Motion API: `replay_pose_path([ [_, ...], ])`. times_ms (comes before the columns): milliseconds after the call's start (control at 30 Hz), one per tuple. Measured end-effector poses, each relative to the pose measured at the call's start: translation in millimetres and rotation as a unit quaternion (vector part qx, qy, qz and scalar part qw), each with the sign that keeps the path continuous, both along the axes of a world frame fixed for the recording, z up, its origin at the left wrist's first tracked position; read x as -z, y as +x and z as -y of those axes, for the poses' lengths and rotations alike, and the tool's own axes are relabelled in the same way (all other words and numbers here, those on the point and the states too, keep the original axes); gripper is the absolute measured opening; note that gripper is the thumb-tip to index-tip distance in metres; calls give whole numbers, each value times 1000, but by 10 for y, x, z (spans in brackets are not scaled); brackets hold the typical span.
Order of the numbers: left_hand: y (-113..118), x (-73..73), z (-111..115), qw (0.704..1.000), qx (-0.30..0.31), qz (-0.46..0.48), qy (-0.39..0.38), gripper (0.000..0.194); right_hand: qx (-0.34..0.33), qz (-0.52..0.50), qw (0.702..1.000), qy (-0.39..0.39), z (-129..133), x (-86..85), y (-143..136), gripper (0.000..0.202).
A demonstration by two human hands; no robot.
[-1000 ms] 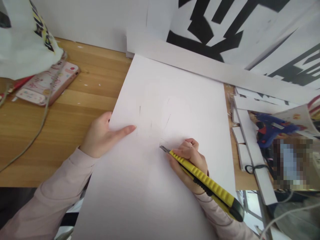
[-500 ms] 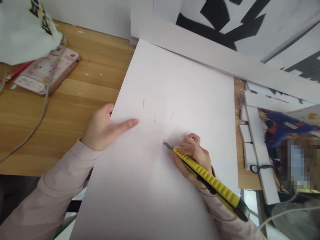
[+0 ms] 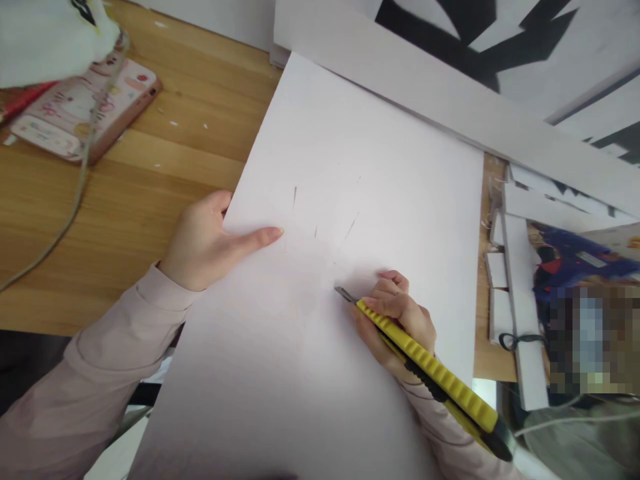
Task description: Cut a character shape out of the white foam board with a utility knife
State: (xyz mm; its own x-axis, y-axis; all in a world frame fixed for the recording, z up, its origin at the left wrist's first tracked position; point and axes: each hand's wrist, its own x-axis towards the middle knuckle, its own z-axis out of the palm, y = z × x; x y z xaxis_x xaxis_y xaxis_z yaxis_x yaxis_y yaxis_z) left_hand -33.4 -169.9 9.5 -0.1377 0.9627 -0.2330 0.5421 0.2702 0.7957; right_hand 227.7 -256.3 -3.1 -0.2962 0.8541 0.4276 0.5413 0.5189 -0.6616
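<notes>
A large white board (image 3: 280,347) lies over the wooden table, with a few short thin dark marks near its middle. My left hand (image 3: 210,243) grips the board's left edge, thumb on top and the other fingers hidden beneath. In my right hand (image 3: 395,320) is a yellow and black utility knife (image 3: 435,373). Its short blade points up and left, close to the board's surface below the marks; whether it touches cannot be told.
A phone in a pink patterned case (image 3: 85,110) lies at the left under a pale cable (image 3: 75,207). Large white panels with black shapes (image 3: 480,40) stand behind the board. White foam strips (image 3: 523,313) and a blue item (image 3: 570,260) are at the right.
The view has shifted slightly, so the phone sits further up and left. My right hand and the knife appear a little further right relative to the marks; both grips are unchanged.
</notes>
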Motion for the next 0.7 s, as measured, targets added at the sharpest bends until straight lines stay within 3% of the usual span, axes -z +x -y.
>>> replay_pose_path([
  [700,41,-38,0,1000,-4,-3,-10,47,33,7,999,2,194,3,0,30],
])
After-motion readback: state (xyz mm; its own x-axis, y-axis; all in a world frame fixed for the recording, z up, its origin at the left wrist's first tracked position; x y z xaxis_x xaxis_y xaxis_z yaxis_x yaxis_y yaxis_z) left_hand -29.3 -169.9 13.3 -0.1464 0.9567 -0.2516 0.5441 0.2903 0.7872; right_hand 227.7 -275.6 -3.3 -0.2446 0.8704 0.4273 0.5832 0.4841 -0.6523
